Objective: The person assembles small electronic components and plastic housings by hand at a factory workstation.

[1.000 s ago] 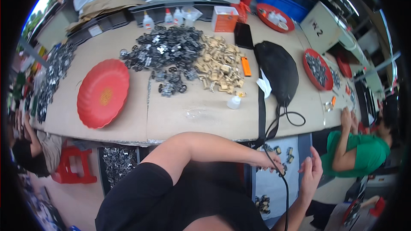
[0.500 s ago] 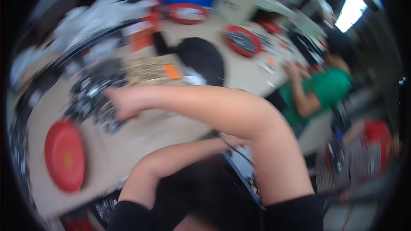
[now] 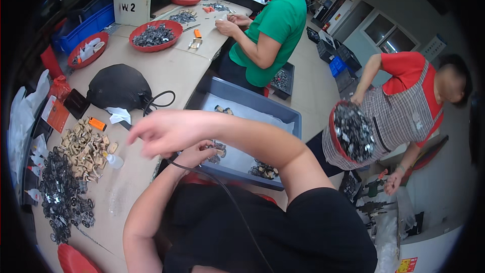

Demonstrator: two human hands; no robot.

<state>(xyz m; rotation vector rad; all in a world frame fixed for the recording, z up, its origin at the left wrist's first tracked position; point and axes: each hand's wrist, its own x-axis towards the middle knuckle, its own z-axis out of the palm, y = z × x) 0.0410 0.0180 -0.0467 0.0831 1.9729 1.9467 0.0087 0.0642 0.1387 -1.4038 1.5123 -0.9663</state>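
Observation:
My right hand (image 3: 159,131) hangs over the cardboard-covered table (image 3: 166,76) with its fingers spread and nothing in them, my forearm crossing in front of me. Below it, my left hand (image 3: 196,152) has its fingers curled at the near edge of a grey bin (image 3: 252,102) that holds a few small parts. A black cable (image 3: 222,192) runs from that hand down across my black shirt; whether the hand grips anything is not visible. A pile of beige parts (image 3: 86,149) and a small white bottle (image 3: 115,161) lie left of my hands.
A black bag (image 3: 118,87) and a heap of black parts (image 3: 60,192) lie on the table. Red trays (image 3: 155,35) stand further along. A person in green (image 3: 273,25) works at the table. Another person in a checked apron carries a red tray of black parts (image 3: 352,131).
The view has swung round to the right along the table. My right arm now reaches across in front of me, and a person carrying a tray has come into sight.

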